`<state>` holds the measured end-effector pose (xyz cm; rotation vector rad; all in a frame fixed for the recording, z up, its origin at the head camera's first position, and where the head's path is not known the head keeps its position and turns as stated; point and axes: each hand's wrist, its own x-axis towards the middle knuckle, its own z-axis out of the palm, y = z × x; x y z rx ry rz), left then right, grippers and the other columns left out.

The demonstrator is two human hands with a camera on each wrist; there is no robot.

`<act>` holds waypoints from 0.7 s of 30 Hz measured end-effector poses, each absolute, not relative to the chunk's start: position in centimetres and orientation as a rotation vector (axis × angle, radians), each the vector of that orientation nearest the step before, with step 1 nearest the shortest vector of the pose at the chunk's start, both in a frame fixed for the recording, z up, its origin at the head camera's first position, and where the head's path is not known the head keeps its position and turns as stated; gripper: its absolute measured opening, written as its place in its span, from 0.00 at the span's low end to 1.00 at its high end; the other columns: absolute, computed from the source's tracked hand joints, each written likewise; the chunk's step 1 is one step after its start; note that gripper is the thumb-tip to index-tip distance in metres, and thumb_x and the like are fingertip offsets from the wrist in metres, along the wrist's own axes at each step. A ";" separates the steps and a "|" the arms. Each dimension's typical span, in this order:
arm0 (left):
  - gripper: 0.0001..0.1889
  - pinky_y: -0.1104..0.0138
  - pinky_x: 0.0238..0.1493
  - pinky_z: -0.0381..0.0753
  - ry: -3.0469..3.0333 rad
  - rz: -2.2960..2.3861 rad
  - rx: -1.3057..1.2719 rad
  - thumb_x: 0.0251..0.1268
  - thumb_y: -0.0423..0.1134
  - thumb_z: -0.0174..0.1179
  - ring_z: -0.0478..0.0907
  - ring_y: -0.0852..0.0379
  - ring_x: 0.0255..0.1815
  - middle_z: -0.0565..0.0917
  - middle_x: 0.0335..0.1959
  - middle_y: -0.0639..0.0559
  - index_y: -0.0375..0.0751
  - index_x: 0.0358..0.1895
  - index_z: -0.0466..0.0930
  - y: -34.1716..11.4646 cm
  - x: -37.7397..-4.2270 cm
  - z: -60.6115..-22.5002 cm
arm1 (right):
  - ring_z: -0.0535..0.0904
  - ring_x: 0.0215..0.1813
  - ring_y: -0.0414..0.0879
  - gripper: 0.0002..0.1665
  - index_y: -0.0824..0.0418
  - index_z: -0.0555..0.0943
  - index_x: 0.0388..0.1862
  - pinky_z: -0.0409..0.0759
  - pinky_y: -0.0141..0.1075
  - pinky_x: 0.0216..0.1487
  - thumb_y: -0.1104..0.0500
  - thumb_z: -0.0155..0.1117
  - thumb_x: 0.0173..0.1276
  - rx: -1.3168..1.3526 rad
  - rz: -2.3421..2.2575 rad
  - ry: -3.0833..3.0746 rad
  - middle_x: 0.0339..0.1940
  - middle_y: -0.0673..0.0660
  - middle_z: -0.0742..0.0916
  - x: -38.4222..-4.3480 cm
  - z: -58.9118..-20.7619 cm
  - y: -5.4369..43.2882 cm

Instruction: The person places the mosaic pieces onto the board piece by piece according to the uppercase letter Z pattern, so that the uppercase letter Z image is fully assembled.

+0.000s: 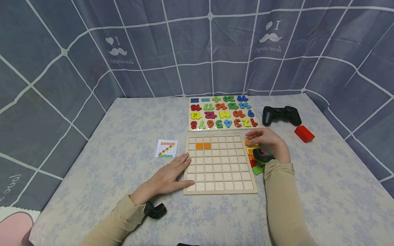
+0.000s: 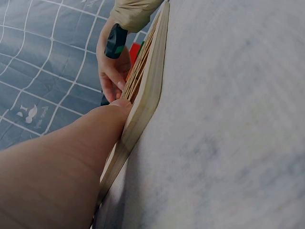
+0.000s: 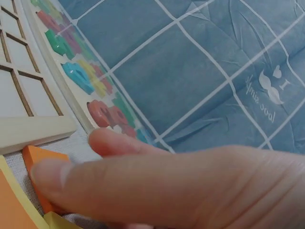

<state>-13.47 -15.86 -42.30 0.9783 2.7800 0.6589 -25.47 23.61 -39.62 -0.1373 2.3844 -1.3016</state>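
In the head view, a wooden grid board (image 1: 220, 164) lies on the table, with two orange square tiles (image 1: 203, 146) side by side in its upper left cells. My left hand (image 1: 170, 176) rests on the board's left edge, fingers spread; in the left wrist view its thumb (image 2: 114, 112) touches the rim. My right hand (image 1: 266, 138) is at the upper right corner, over a pile of coloured tiles (image 1: 258, 170). The right wrist view shows its thumb (image 3: 95, 179) against an orange tile (image 3: 43, 160), the index finger (image 3: 112, 142) standing apart from it.
Left of the board lies a gridded pattern card (image 1: 166, 148). Behind the board is a number puzzle (image 1: 223, 113). A black game controller (image 1: 281, 115) and a red block (image 1: 304, 134) lie at the right rear. A tiled-print curtain (image 1: 191, 44) hangs around the table.
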 end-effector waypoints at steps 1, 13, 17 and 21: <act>0.44 0.58 0.72 0.50 2.780 0.659 0.979 0.63 0.64 0.52 0.44 0.52 0.75 0.49 0.75 0.47 0.38 0.73 0.53 -15.9 -13.5 -42.3 | 0.75 0.49 0.50 0.30 0.70 0.73 0.59 0.72 0.43 0.57 0.60 0.69 0.60 -0.131 -1.297 2.386 0.56 0.67 0.78 -25.5 -39.7 23.6; 0.44 0.59 0.72 0.49 2.778 0.660 0.982 0.63 0.64 0.52 0.43 0.53 0.75 0.48 0.75 0.47 0.38 0.73 0.52 -15.9 -13.5 -42.4 | 0.72 0.41 0.48 0.28 0.70 0.73 0.54 0.72 0.35 0.41 0.61 0.71 0.57 0.057 -1.361 2.366 0.41 0.56 0.80 -25.6 -39.4 22.9; 0.44 0.59 0.72 0.49 2.774 0.658 0.977 0.63 0.64 0.52 0.43 0.53 0.75 0.48 0.75 0.47 0.39 0.73 0.52 -15.9 -13.5 -42.4 | 0.72 0.39 0.49 0.24 0.70 0.75 0.49 0.71 0.36 0.42 0.61 0.71 0.57 -0.008 -1.321 2.453 0.39 0.57 0.80 -25.6 -38.7 22.5; 0.44 0.59 0.72 0.49 2.773 0.657 0.969 0.63 0.64 0.52 0.43 0.53 0.75 0.48 0.75 0.48 0.39 0.73 0.52 -15.9 -13.5 -42.4 | 0.77 0.38 0.49 0.19 0.69 0.78 0.43 0.72 0.38 0.42 0.60 0.72 0.56 -0.221 -1.258 2.578 0.34 0.56 0.84 -25.6 -37.7 21.1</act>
